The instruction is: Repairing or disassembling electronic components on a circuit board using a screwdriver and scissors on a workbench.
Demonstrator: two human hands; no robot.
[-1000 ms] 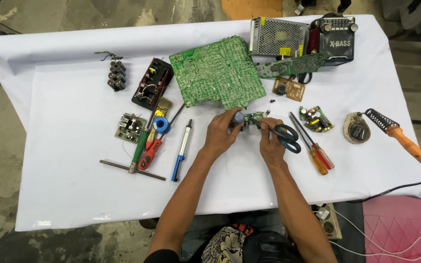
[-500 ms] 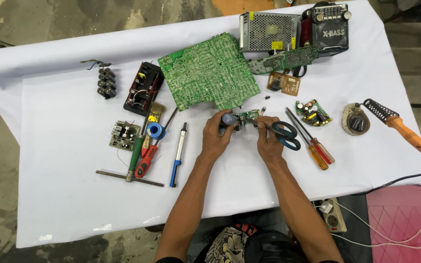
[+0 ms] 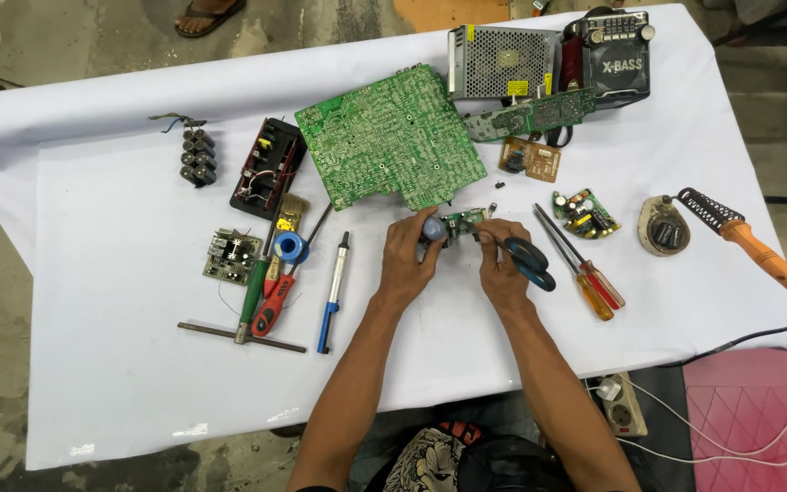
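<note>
Basically nothing moved: my left hand (image 3: 409,260) kept its fingers pinching the small green board (image 3: 460,223). Right hand (image 3: 501,264) fingers stayed pinched on its other end, by the blue-handled scissors (image 3: 528,260) on the bench (image 3: 120,364).

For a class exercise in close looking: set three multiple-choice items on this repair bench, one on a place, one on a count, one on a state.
1. Where does the soldering iron lie?
A. right end of the table
B. left end
C. on the big green board

2. How many screwdrivers lie just right of the scissors?
A. one
B. two
C. four

3. What are the hands doing?
A. resting flat on the cloth
B. both on a small board
C. one holds the iron

Answers:
1 A, its orange handle points to the right edge.
2 B, the screwdrivers lie side by side.
3 B, left hand and right hand meet at the small board.
</note>
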